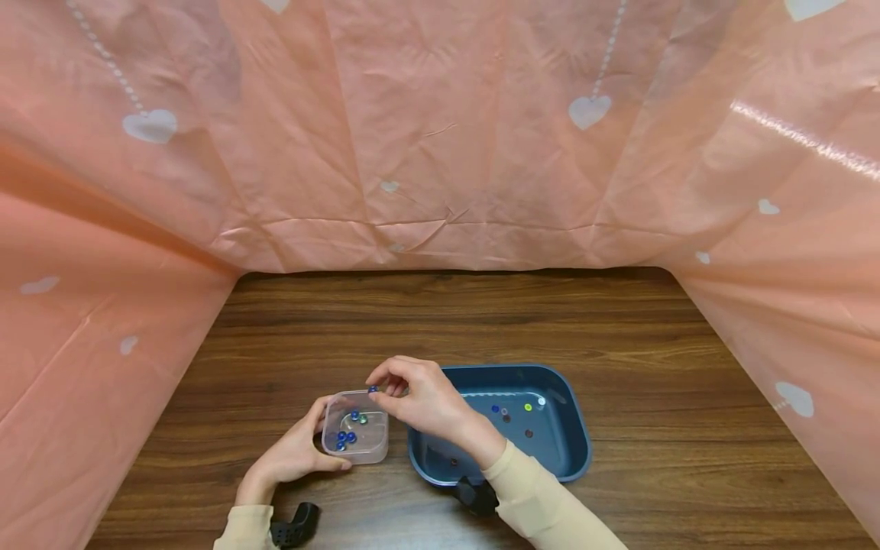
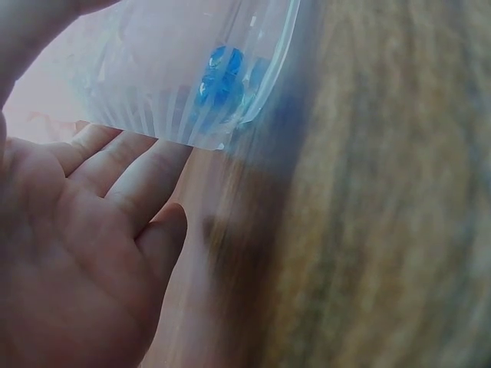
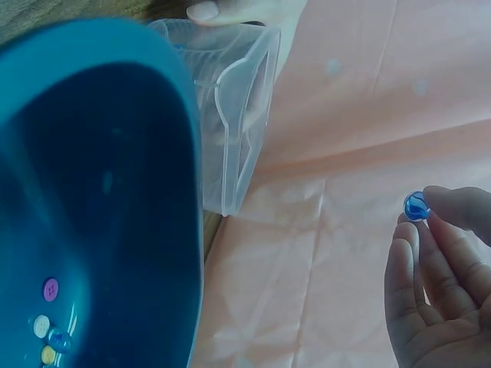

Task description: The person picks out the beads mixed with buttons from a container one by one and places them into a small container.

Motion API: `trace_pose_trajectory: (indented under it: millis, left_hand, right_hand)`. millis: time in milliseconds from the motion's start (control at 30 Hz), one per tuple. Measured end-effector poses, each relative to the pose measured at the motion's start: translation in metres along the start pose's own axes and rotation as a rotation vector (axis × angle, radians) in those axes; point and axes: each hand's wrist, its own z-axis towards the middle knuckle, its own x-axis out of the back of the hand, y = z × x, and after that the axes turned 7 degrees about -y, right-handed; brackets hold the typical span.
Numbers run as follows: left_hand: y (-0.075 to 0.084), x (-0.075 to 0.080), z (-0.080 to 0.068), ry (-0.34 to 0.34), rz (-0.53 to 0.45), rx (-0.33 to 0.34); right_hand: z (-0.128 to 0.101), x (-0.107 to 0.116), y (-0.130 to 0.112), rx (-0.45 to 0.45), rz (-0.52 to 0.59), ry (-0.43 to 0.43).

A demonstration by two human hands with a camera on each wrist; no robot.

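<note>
My right hand [image 1: 429, 401] pinches a blue marble [image 3: 416, 206] between thumb and fingertips, above the right rim of a clear plastic container [image 1: 371, 451]. Around that container's left side, my left hand [image 1: 294, 452] holds it with the thumb along the near wall. Several blue marbles [image 1: 341, 436] and a greenish marble [image 1: 363, 418] lie on the container's floor. Through the ribbed wall in the left wrist view, blue marbles [image 2: 221, 73] show blurred. Right of the container stands a blue tub [image 1: 583, 435], partly covered by my right forearm.
Inside the tub lie several small buttons, among them a yellow one [image 1: 528, 407] and a pink one [image 3: 51, 289], plus a blue marble [image 3: 59, 339]. The wooden table [image 1: 440, 321] is walled by a pink curtain [image 1: 447, 153] at the back and sides.
</note>
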Motion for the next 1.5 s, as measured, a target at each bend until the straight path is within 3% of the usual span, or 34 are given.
trace_pose_trajectory:
  millis: [600,1500]
  left_hand:
    - [0.000,0.001,-0.001,-0.012,-0.022,0.011]
    - [0.002,0.002,-0.001,-0.024,-0.034,0.009]
  right_hand:
    - [0.011,-0.012,0.001,0.040,0.008,-0.034]
    - [0.017,-0.016,0.003,0.019,0.012,-0.075]
